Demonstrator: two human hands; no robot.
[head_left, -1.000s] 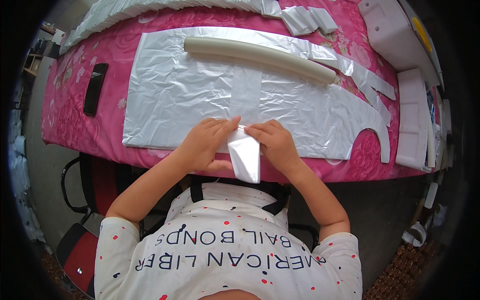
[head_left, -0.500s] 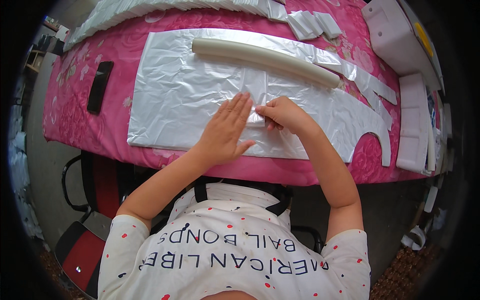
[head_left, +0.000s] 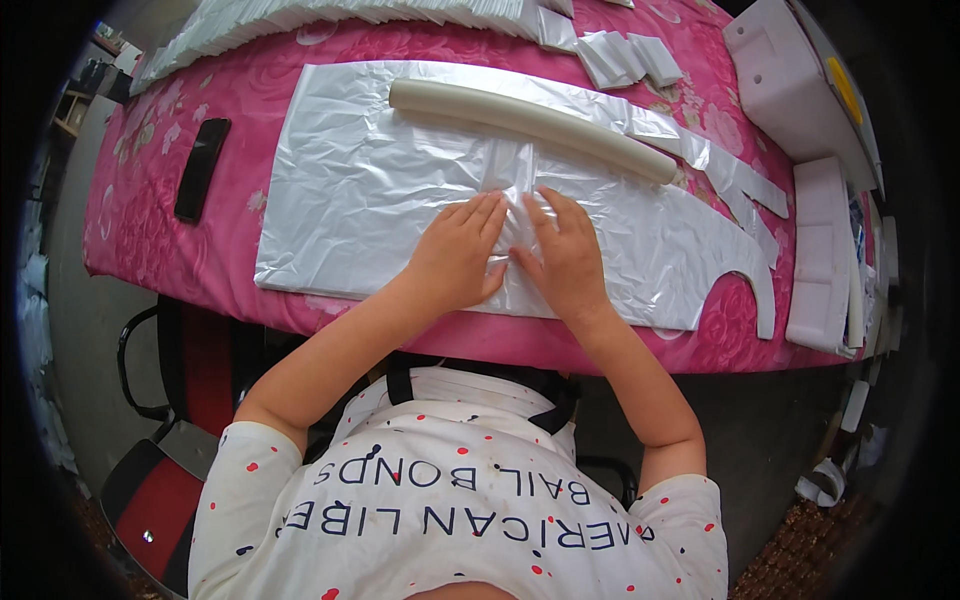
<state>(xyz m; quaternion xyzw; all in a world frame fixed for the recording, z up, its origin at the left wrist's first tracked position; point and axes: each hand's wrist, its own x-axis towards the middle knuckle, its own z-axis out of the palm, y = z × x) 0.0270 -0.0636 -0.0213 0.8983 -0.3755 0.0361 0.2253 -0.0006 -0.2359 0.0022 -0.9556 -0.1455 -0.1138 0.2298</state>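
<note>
Pink cloth [head_left: 150, 240] is partly covered by white film [head_left: 350, 180]. On its middle a strip [head_left: 512, 168], long axis near to far, is flanked equally closely by the left hand [head_left: 455, 250] and right hand [head_left: 568, 258], both unclenched and apparently empty.

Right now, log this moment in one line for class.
left hand: open, on plastic; right hand: open, on plastic; tube: on plastic

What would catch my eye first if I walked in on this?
Probably the bright pink flowered tablecloth, with shiny whitish plastic film spread across its middle. Next, the left hand and right hand, side by side over the film's near half. Beyond them, a long pale tube lies slantwise on the film.
</note>
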